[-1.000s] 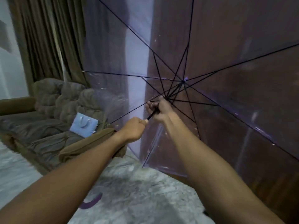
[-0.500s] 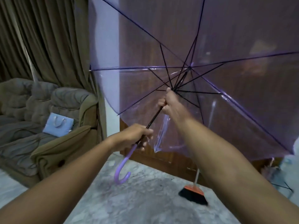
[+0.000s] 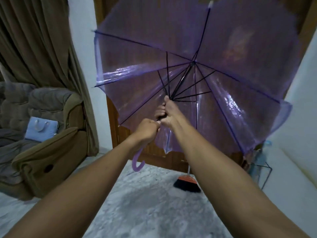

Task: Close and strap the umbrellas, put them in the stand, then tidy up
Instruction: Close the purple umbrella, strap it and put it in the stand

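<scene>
Nearest the cam, both my forearms reach fwd over the pale marbled floor [image 3: 145, 212]. My left hand [image 3: 147, 130] is fisted round the umbrella [image 3: 197, 79] shaft just above the curved purple handle [image 3: 137, 162], which hangs below the wrist w/ its hook pointing down. My right hand [image 3: 169, 111] is just ahead of & touching the left, wrapped round the shaft up at the runner, where the black ribs meet; fingers curled on the far side, thumb side up.

Umbrella is see-through purple, canopy half folded: panels slack & creased, ribs angled in, tip pointing up & away from me. It's held in the air in front of a brown wooden door [image 3: 154, 152].

On the floor by the door, right of ctr, a broom [image 3: 187, 183] w/ orange head & black bristles. Further right, a thin black wire stand [image 3: 265, 170] against the white wall, w/ smth blurry in it, can't tell what.

Left side: brown recliner sofa [image 3: 51, 148] w/ a light blue bag [image 3: 41, 128] on the seat, brown curtains [image 3: 42, 40] behind it.
</scene>
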Demonstrator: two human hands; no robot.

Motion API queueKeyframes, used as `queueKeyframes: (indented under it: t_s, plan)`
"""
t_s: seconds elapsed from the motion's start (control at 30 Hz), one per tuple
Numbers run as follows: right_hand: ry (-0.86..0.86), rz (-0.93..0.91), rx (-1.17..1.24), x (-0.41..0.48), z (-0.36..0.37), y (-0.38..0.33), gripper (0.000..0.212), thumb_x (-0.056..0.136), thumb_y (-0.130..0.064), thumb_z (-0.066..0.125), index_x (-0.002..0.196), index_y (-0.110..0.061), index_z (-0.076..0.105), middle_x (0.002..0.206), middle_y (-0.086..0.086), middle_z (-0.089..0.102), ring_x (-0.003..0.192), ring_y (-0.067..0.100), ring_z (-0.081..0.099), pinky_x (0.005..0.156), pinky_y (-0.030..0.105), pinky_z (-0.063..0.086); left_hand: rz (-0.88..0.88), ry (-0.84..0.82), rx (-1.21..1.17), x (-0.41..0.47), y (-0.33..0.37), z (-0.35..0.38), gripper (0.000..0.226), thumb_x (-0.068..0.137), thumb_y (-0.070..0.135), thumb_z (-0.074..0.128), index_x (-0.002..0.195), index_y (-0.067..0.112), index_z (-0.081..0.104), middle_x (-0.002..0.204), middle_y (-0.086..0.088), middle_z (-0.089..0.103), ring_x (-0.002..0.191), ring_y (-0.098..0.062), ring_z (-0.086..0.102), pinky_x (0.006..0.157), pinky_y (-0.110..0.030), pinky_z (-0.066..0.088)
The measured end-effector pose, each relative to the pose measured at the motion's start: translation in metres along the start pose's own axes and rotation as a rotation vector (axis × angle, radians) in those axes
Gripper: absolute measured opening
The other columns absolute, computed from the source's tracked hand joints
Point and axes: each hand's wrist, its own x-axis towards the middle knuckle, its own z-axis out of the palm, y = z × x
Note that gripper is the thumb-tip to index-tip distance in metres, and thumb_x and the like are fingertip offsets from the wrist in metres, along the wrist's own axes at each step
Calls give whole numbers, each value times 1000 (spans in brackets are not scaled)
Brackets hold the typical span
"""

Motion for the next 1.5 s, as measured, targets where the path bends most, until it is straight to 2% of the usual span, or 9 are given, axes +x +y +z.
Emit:
queueKeyframes:
  t_s: [0.3, 0.47, 0.63, 0.73, 0.83, 1.07, 1.23, 1.37, 1.5]
  plan:
    - [146, -201, 38, -3, -23, -37, 41, 109, -35, 36, 71, -22, 25, 37, -8, 15, 24, 4, 14, 24, 14, 10, -43, -192, -172, -17, -12, 15, 32, 98, 17, 57, 66, 14, 51, 44, 0, 34, 34, -11, 29, 39, -18, 23]
    - [201, -229, 8, 6, -20, -41, 42, 109, -36, 37, 70, -21, 30, 39, -8, 17, 27, 6, 14, 26, 15, 13, 82, -14, -14, -13, -25, 7, 52, 102, 31, 50, 52, 22, 38, 39, 11, 30, 36, -9, 25, 50, -32, 16]
    - [207, -191, -152, -4, 3, -4, 44, 107, -41, 38, 70, -19, 37, 35, -1, 51, 26, 14, 49, 40, 22, 43, 106, 106, 71, -9, -16, 3, 54, 103, 32, 45, 53, 16, 38, 50, 2, 40, 57, -22, 40, 55, -35, 24]
    - [167, -120, -213, -18, 15, 18, 47, 107, -42, 36, 66, -20, 37, 38, -1, 57, 30, 14, 56, 57, 29, 38, 71, 171, 102, -4, -9, 4, 44, 103, 30, 43, 71, 7, 63, 83, -15, 70, 87, -32, 62, 68, -37, 38]
    - [161, -130, -205, -23, 21, 31, 46, 108, -31, 36, 65, -17, 38, 33, -2, 48, 27, 10, 48, 51, 26, 39, 42, 201, 122, -2, -12, 0, 42, 104, 28, 40, 101, -1, 70, 117, -23, 68, 113, -38, 60, 89, -40, 44]
    - [137, -127, -216, -33, 26, 46, 47, 106, -39, 41, 67, -15, 39, 39, -2, 44, 37, 12, 40, 45, 23, 33, -60, 208, 52, 3, -17, -7, 43, 103, 34, 43, 106, 0, 69, 110, -24, 69, 104, -41, 63, 79, -38, 46]
    - [191, -158, -262, -34, 27, 51, 47, 105, -45, 43, 73, -12, 48, 43, -1, 56, 56, 19, 47, 55, 32, 35, -14, 146, 106, 5, -24, -21, 40, 103, 33, 43, 74, 15, 63, 81, -9, 63, 70, -23, 55, 55, -32, 32]
    - [240, -225, -504, -24, 28, 64, 41, 105, -50, 39, 109, -17, 63, 103, 9, 71, 81, 21, 66, 60, 27, 45, -9, 171, 81, 22, -13, -35, 40, 102, 36, 45, 86, 9, 69, 86, -9, 70, 75, -24, 63, 60, -29, 40]
    - [139, -142, -598, -38, 16, 61, 46, 107, -48, 33, 108, -16, 67, 106, 9, 71, 98, 27, 69, 93, 43, 53, 4, 271, 37, 39, 2, -52, 46, 98, 41, 44, 90, 6, 72, 98, -17, 73, 95, -36, 67, 86, -41, 54]
